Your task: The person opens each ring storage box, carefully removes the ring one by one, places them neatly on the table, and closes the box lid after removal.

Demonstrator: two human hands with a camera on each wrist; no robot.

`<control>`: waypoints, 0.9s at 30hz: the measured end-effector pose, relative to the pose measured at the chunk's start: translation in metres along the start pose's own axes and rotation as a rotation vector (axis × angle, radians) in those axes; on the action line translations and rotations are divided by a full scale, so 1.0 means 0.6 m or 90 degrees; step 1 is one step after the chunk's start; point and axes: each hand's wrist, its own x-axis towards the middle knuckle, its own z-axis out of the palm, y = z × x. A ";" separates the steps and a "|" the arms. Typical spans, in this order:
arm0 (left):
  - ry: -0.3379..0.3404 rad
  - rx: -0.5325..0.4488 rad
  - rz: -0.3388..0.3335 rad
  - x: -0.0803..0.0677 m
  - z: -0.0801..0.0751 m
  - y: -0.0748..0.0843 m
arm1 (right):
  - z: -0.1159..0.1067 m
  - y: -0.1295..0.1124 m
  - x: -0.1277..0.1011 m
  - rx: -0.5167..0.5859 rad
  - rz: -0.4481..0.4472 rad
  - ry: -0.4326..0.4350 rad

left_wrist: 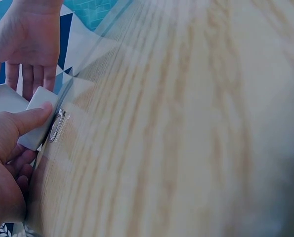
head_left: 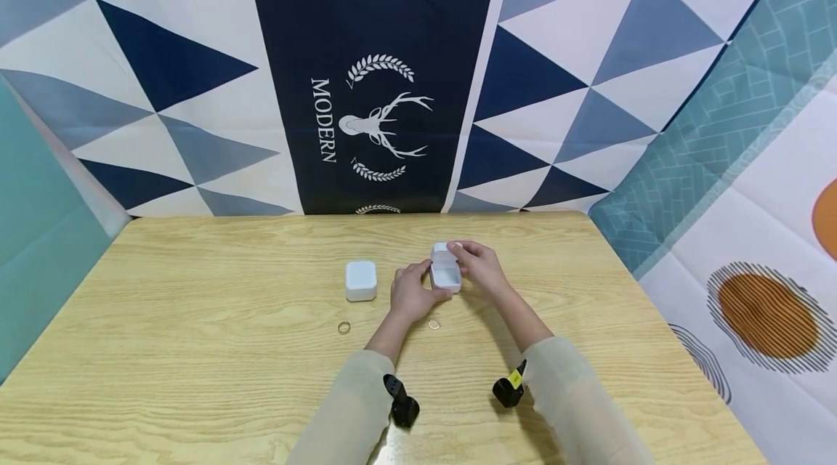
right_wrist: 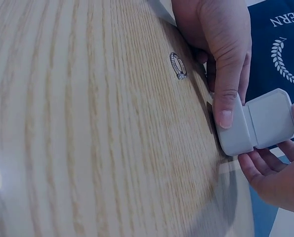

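Fingers (head_left: 458, 251) of both hands flank open box (head_left: 446, 275).

White open box (head_left: 446, 270), second white box (head_left: 361, 280) closed, pale wood-grain bench (head_left: 196, 349). Silvery rings (head_left: 344, 328) on it. Backdrop (head_left: 366, 73) in navy, grey-blue and white triangles, white deer print centre frame. Beige sleeves (head_left: 353, 414).

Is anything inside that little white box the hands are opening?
The open box shows only a pale lining; no ring is visible inside. The left hand and right hand cover its edges.
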 end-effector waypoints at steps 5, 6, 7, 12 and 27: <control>0.007 0.004 0.009 -0.001 0.002 0.000 | 0.000 -0.001 -0.001 0.011 -0.002 0.011; 0.009 0.005 0.011 0.000 0.003 -0.001 | 0.000 -0.001 -0.002 0.012 -0.004 0.010; 0.011 0.007 0.012 0.000 0.003 -0.001 | 0.000 -0.001 -0.002 0.015 -0.005 0.010; 0.014 0.000 0.011 -0.002 0.003 0.000 | 0.001 0.001 -0.002 0.033 -0.002 0.014; 0.013 0.007 0.015 0.001 0.007 -0.006 | 0.004 0.006 -0.002 0.056 -0.002 0.037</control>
